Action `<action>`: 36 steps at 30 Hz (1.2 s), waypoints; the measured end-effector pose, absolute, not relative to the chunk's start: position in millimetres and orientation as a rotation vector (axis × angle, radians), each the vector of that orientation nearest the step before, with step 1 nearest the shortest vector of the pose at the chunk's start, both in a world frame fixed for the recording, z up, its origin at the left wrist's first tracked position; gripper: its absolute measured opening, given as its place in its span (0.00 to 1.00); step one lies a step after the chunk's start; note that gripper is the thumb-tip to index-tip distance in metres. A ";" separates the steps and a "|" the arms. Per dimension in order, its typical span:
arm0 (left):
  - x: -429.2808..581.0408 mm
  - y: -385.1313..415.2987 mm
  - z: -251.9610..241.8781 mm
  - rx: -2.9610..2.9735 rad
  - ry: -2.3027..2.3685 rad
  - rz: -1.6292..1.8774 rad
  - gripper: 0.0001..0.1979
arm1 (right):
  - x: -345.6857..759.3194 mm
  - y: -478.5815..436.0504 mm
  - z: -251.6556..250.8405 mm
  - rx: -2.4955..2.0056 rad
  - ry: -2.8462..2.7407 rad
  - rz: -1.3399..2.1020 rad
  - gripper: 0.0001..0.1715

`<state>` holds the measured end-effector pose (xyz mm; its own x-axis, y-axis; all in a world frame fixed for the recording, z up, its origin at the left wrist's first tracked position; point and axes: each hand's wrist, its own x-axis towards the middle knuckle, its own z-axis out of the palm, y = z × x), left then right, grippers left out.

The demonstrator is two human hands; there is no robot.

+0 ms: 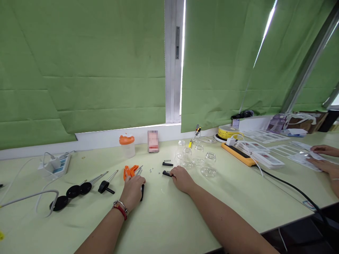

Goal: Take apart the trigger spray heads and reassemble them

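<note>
My left hand (133, 189) rests on the table with its fingers curled. A black piece (142, 192) sticks out beside the palm, mostly hidden by the hand. Just beyond the fingertips lie orange-handled pieces (130, 171) with thin metal shafts. My right hand (182, 178) has its fingertips closed on the end of a small black stick-like part (166, 173) with a spring along it. A second black part (167, 163) lies just behind, a spring (167, 160) next to it. Several tiny metal bits (151, 170) are scattered between the hands.
Upside-down clear glasses (209, 165) stand behind my right hand. Black-handled tools (80, 190) and a power strip (59, 165) lie left. An orange-lidded cup (127, 145) is at the wall. An orange power strip (238, 154) and another person's hands (321, 164) are at right.
</note>
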<state>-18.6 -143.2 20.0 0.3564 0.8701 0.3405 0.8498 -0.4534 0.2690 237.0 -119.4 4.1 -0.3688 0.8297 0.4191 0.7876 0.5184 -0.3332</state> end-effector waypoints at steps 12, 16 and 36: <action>-16.8 -144.6 21.4 2.604 1.602 0.722 0.18 | 235.9 -125.7 10.6 -1.352 -2.234 0.271 0.12; -15.6 -147.3 23.8 2.642 1.594 0.728 0.20 | 236.9 -128.2 13.9 -1.329 -2.268 0.354 0.11; 7.9 -166.1 29.4 2.721 1.340 0.735 0.12 | 253.9 -127.9 8.1 -1.221 -2.175 0.839 0.12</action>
